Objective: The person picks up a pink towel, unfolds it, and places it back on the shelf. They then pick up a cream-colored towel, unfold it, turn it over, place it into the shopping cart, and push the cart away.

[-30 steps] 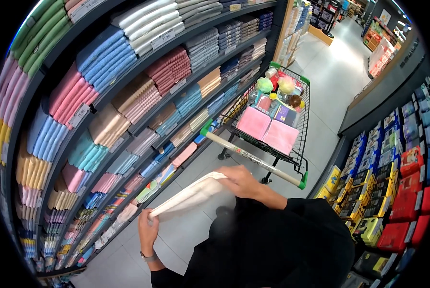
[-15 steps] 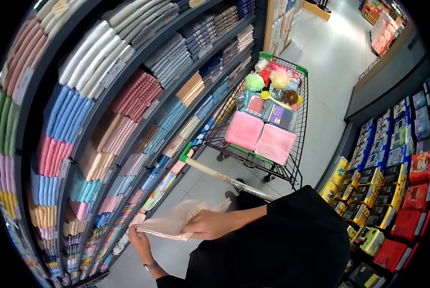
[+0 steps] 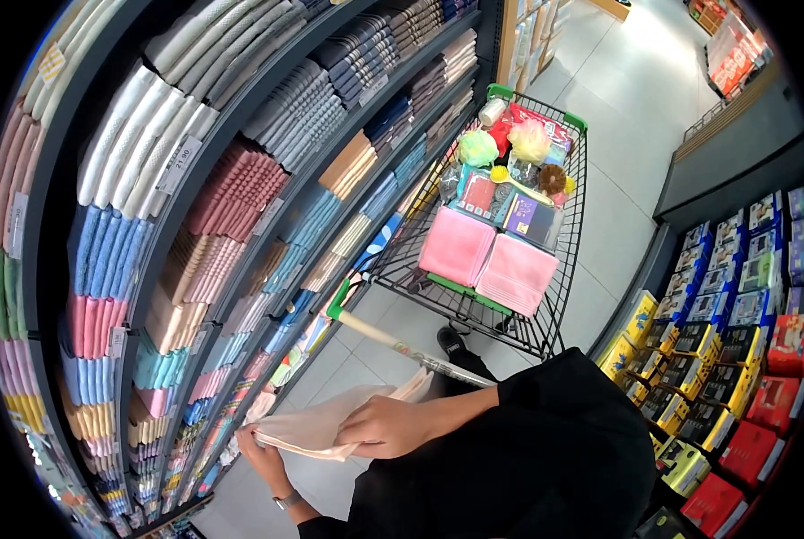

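Observation:
A pale peach towel [image 3: 316, 420] is stretched between my two hands, low in the view. My left hand [image 3: 263, 456], with a watch on its wrist, pinches the towel's left corner. Fingers of my right hand [image 3: 386, 428] are closed on its near right edge, and part of the cloth stands up behind that hand. Just beyond the towel runs the cart's handle [image 3: 393, 340]. In the shopping cart [image 3: 559, 296], two folded pink towels [image 3: 456, 244] lie side by side, nearest the handle.
Shelves of folded towels [image 3: 227, 193] line the left side. Farther in the cart sit bath puffs [image 3: 527, 141], a yellow-headed brush [image 3: 500, 174] and packaged goods. On the right, boxed items [image 3: 725, 368] fill a low display. Tiled floor [image 3: 613, 135] runs up the aisle beyond.
The towel was blurred by motion and now hangs steadier, spread a little wider. Both hands keep their hold. The view has shifted slightly, and a shoe now shows beneath the cart.

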The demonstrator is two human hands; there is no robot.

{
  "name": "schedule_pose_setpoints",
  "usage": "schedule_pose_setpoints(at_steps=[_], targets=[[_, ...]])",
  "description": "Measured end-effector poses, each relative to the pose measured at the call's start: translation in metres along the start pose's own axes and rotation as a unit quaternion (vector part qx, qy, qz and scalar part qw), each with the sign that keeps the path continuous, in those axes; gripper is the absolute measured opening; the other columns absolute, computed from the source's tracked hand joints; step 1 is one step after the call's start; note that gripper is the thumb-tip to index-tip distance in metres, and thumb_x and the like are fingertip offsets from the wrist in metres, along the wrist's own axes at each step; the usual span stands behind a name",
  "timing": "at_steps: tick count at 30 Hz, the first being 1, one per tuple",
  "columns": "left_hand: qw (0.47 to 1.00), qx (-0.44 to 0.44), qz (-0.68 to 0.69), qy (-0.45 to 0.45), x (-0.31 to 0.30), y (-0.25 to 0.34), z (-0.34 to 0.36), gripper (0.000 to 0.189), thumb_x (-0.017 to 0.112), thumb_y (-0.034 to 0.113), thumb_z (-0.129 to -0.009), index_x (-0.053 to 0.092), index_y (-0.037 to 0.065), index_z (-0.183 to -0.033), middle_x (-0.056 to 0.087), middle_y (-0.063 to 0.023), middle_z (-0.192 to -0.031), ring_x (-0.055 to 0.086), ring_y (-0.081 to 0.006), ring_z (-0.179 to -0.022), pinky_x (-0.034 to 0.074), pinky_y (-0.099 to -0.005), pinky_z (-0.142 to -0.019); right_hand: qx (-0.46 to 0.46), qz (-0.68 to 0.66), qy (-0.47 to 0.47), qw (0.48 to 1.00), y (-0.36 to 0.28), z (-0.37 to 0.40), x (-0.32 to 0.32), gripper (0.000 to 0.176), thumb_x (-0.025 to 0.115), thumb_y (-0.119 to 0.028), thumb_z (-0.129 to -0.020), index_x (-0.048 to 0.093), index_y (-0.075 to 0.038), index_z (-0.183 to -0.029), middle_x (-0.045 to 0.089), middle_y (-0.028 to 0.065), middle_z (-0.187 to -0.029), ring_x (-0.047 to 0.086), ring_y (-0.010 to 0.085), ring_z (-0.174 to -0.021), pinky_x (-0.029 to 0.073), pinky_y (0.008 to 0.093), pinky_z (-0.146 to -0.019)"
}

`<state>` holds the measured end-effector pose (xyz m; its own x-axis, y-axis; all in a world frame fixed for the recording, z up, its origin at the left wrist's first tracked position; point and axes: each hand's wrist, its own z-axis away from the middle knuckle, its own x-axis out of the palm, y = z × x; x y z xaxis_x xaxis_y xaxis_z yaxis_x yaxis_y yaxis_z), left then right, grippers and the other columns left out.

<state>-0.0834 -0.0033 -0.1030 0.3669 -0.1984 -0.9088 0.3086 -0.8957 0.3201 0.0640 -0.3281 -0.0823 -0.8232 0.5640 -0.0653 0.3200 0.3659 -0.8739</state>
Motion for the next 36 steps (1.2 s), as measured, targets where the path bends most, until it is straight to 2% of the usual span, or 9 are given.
schedule_pose_setpoints(at_steps=[19, 23, 25, 28, 30, 32, 33, 34, 36], targets=[[0.998, -0.059, -0.003, 0.021, -0.005, 0.011, 0.029, 0.019, 0.059, -0.005, -0.078, 0.055, 0.0, -0.096, 0.049, -0.0135, -0.097, 0.052, -0.0327, -0.096, 0.043, -0.0403, -0.088, 0.01, -0.05, 0.019, 0.999, 0.011, -0.013, -0.011, 0.013, 0.066, -0.01, -0.082, 0.064, -0.002, -0.092, 0.064, 0.0104, -0.082, 0.062, 0.0335, -0.075, 0.051, 0.0404, -0.064], [0.997, -0.07, -0.019, 0.041, -0.014, 0.013, 0.037, 0.019, 0.058, -0.006, -0.078, 0.056, 0.0, -0.096, 0.05, -0.0136, -0.099, 0.052, -0.0322, -0.098, 0.042, -0.041, -0.089, 0.06, -0.068, -0.027, 0.996, 0.009, -0.014, -0.018, 0.02, 0.063, -0.003, -0.082, 0.062, 0.0, -0.101, 0.063, 0.0134, -0.09, 0.062, 0.0338, -0.08, 0.05, 0.0401, -0.068], [0.994, -0.097, -0.022, 0.035, -0.015, 0.013, 0.043, 0.019, 0.058, -0.007, -0.078, 0.056, 0.0, -0.096, 0.049, -0.0138, -0.099, 0.051, -0.0321, -0.098, 0.042, -0.0412, -0.089, 0.068, -0.053, 0.019, 0.996, 0.014, -0.018, -0.021, 0.01, 0.065, -0.01, -0.084, 0.064, -0.002, -0.091, 0.062, 0.0112, -0.08, 0.062, 0.0316, -0.072, 0.048, 0.0378, -0.061], [0.992, -0.122, -0.04, 0.022, -0.016, 0.021, 0.054, 0.02, 0.058, -0.007, -0.078, 0.057, 0.0, -0.097, 0.049, -0.0142, -0.1, 0.051, -0.0321, -0.099, 0.042, -0.0413, -0.089, 0.06, -0.044, 0.08, 0.994, 0.029, -0.021, -0.027, 0.009, 0.064, -0.009, -0.085, 0.064, -0.002, -0.091, 0.061, 0.0118, -0.079, 0.061, 0.0322, -0.072, 0.047, 0.0381, -0.061], [0.992, -0.117, -0.053, 0.019, -0.02, 0.026, 0.059, 0.02, 0.058, -0.007, -0.078, 0.057, 0.0, -0.097, 0.048, -0.0144, -0.1, 0.05, -0.0322, -0.099, 0.042, -0.0411, -0.089, 0.06, -0.036, 0.091, 0.993, 0.042, -0.02, -0.026, 0.009, 0.063, -0.01, -0.088, 0.063, -0.001, -0.091, 0.06, 0.0116, -0.076, 0.06, 0.029, -0.067, 0.046, 0.0362, -0.06], [0.993, -0.102, -0.058, 0.026, -0.028, 0.034, 0.058, 0.02, 0.059, -0.006, -0.078, 0.058, 0.0, -0.098, 0.048, -0.014, -0.102, 0.05, -0.032, -0.101, 0.042, -0.0414, -0.087, 0.127, -0.051, 0.139, 0.981, 0.049, -0.018, -0.029, 0.014, 0.063, -0.014, -0.091, 0.062, 0.0, -0.089, 0.057, 0.0115, -0.074, 0.056, 0.0222, -0.063, 0.043, 0.0333, -0.058], [0.993, -0.1, -0.056, 0.027, -0.035, 0.043, 0.055, 0.02, 0.059, -0.006, -0.078, 0.058, 0.0, -0.098, 0.048, -0.014, -0.102, 0.05, -0.032, -0.101, 0.042, -0.0414, -0.087, 0.166, -0.038, 0.146, 0.974, 0.051, -0.015, -0.035, 0.02, 0.062, -0.019, -0.094, 0.061, 0.0, -0.087, 0.057, 0.0065, -0.071, 0.051, 0.0121, -0.063, 0.041, 0.0296, -0.057], [0.994, -0.085, -0.06, 0.043, -0.046, 0.056, 0.05, 0.02, 0.059, -0.006, -0.078, 0.058, 0.0, -0.098, 0.048, -0.0137, -0.103, 0.05, -0.0316, -0.101, 0.041, -0.0408, -0.086, 0.165, -0.036, 0.146, 0.975, 0.055, -0.014, -0.041, 0.02, 0.062, -0.019, -0.094, 0.061, 0.0, -0.087, 0.057, 0.0065, -0.071, 0.051, 0.0121, -0.063, 0.041, 0.0296, -0.057], [0.993, -0.076, -0.067, 0.061, -0.066, 0.083, 0.041, 0.02, 0.06, -0.006, -0.079, 0.058, 0.0, -0.098, 0.048, -0.0135, -0.104, 0.05, -0.0312, -0.102, 0.041, -0.0401, -0.086, 0.299, -0.193, 0.202, 0.912, 0.068, -0.012, -0.047, 0.023, 0.06, -0.023, -0.097, 0.064, 0.0, -0.09, 0.057, -0.0007, -0.073, 0.049, 0.0062, -0.066, 0.04, 0.0278, -0.056]])
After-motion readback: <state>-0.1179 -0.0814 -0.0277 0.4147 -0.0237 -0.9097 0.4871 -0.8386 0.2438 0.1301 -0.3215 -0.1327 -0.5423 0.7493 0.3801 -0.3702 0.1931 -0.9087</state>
